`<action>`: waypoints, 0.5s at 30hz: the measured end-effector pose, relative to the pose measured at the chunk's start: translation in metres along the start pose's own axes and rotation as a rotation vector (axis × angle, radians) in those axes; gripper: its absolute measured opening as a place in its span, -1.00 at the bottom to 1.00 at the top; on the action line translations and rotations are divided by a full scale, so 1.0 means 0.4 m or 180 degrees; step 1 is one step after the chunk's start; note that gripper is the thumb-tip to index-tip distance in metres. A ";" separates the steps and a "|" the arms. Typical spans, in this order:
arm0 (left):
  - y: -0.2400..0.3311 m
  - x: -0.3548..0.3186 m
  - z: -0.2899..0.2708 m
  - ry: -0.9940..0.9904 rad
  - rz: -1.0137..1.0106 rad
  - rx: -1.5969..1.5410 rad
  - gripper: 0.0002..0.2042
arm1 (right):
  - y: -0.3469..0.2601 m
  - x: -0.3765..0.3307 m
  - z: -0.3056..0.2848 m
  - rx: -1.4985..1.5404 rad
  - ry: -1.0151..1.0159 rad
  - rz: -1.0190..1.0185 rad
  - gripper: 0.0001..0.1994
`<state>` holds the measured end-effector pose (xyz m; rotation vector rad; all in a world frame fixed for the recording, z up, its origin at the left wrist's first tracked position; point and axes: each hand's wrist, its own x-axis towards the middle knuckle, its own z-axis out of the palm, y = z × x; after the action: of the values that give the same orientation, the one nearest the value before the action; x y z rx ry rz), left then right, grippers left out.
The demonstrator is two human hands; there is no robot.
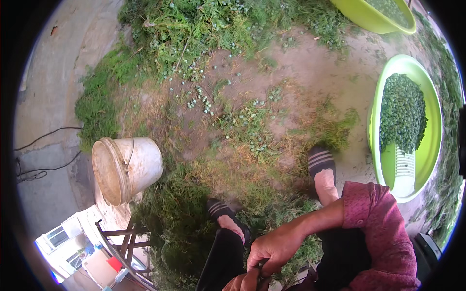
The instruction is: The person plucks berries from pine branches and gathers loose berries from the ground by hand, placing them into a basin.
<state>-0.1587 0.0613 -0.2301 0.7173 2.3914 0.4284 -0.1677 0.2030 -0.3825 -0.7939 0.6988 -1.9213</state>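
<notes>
In the head view I have the right hand (277,248) reaching down and leftward from a bent elbow, its fingers curled against the left hand (241,282), which the lower border partly cuts off. Both look mostly closed; I cannot tell what, if anything, they grip. Feathery conifer sprigs (302,251) lie around and below them on the ground (250,72). Toward the ground's right edge, a smooth lime-green oval tub (435,131) with a ribbed slope holds round, bluish-green cones (402,109); toward its left, a stained white bucket (145,157).
</notes>
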 end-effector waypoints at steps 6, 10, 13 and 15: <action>0.016 0.015 -0.006 0.0118 0.0079 -0.0088 -0.74 | 0.015 0.000 0.009 -0.0461 0.0319 -0.0401 -0.77; 0.020 0.030 -0.012 0.0084 0.0203 -0.0050 -0.81 | -0.027 -0.012 0.003 -0.0994 0.0327 -0.0574 -0.77; 0.030 0.033 -0.018 -0.0026 0.0245 -0.0104 -0.84 | -0.053 -0.020 0.008 -0.1252 0.0103 -0.0138 -0.77; 0.037 0.025 -0.025 -0.0082 0.0207 -0.0119 -0.84 | -0.035 -0.027 0.014 -0.1354 0.0153 -0.0236 -0.79</action>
<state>-0.1659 0.0776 -0.2200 0.7808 2.3348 0.4867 -0.1667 0.2176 -0.3713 -1.0467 1.1448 -1.8865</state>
